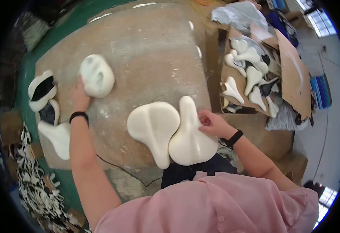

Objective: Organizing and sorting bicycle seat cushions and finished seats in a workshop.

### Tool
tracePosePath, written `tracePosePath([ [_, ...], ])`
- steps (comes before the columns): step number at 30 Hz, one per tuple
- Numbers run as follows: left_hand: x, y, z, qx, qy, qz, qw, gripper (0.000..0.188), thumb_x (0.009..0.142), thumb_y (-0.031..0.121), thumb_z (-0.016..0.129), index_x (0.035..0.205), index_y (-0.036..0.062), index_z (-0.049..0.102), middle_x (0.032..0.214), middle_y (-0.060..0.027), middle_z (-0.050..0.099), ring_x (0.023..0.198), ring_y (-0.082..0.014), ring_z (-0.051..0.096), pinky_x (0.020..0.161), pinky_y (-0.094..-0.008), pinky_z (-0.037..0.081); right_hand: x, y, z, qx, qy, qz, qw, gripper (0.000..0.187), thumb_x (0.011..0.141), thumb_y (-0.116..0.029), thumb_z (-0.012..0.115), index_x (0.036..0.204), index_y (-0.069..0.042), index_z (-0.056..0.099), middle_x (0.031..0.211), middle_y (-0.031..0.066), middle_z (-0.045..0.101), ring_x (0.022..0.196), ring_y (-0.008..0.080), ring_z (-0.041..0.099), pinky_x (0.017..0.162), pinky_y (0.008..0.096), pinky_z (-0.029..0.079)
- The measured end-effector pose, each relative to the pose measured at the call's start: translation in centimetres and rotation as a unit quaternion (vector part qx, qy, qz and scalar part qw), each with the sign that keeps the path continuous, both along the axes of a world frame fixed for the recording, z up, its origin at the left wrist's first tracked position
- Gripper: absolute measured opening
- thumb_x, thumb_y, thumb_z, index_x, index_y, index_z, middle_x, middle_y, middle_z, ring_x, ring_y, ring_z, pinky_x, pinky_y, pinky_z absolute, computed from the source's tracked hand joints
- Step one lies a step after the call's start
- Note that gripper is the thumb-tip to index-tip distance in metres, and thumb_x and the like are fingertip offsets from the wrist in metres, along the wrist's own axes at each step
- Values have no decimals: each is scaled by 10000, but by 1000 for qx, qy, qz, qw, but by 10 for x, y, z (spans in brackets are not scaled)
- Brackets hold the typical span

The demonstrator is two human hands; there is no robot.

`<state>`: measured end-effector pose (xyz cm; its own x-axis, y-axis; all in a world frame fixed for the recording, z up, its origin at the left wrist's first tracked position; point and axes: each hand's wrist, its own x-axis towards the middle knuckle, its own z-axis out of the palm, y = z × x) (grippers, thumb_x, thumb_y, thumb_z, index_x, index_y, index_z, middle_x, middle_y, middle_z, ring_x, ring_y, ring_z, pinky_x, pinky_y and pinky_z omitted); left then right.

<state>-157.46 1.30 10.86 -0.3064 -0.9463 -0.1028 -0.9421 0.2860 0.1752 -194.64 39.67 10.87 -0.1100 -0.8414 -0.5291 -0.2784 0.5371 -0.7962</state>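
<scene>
My left hand (80, 94) is closed on the lower left edge of a white rounded, dented seat pad (102, 79) at the left of the table; some of its fingertips are hidden by the pad. In front of me lie two cream bicycle saddle pads, side by side and touching. The left saddle pad (153, 122) has its narrow nose toward me, while the right saddle pad (191, 141) points its nose away. At that right pad's right edge is my right hand (213, 123), its fingers loosely curled and apart, with nothing visible between them.
Along the table's (146, 58) left edge lie a white saddle pad (58, 138) and black-and-white seat pieces (42, 87). An open cardboard box (294, 77) of saddle parts stands at the right. A heap of black-and-white pieces (41, 194) covers the lower left; a dark cable (119, 166) hangs near the front edge.
</scene>
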Motion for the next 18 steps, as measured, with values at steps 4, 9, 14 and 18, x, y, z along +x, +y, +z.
tracePosePath([
  [4, 3, 18, -1, -90, 56, -153, 982, 834, 740, 273, 744, 1431, 58, 328, 1168, -260, 583, 1048, -374, 585, 902, -420, 460, 1, 5, 2, -10, -29, -32, 999, 420, 757, -151, 732, 1120, -24, 563, 906, 86, 630, 823, 175, 603, 770, 311, 501],
  [9, -143, 80, 29, 151, 369, -34, 916, 839, 785, 308, 740, 1421, -19, 301, 1232, -240, 561, 1082, -296, 593, 920, -378, 459, -2, 5, 5, -8, -3, -45, 999, 376, 756, -161, 728, 1077, -13, 600, 884, 93, 651, 791, 177, 610, 761, 309, 502],
  [14, -271, 132, 16, 5, 293, -39, 955, 912, 787, 342, 707, 1483, 165, 145, 1216, -325, 468, 1070, -469, 524, 908, -508, 442, 1, 8, -5, -12, -1, -37, 999, 365, 754, -174, 737, 1058, -16, 613, 873, 87, 654, 782, 177, 613, 760, 306, 505],
  [18, -318, 184, 6, 94, 238, 5, 967, 855, 782, 228, 697, 1468, 165, 190, 1121, -268, 471, 998, -443, 564, 852, -485, 483, -4, 9, -9, -12, -14, -47, 999, 313, 785, -103, 719, 1071, -35, 612, 863, 32, 626, 766, 103, 565, 733, 266, 490],
])
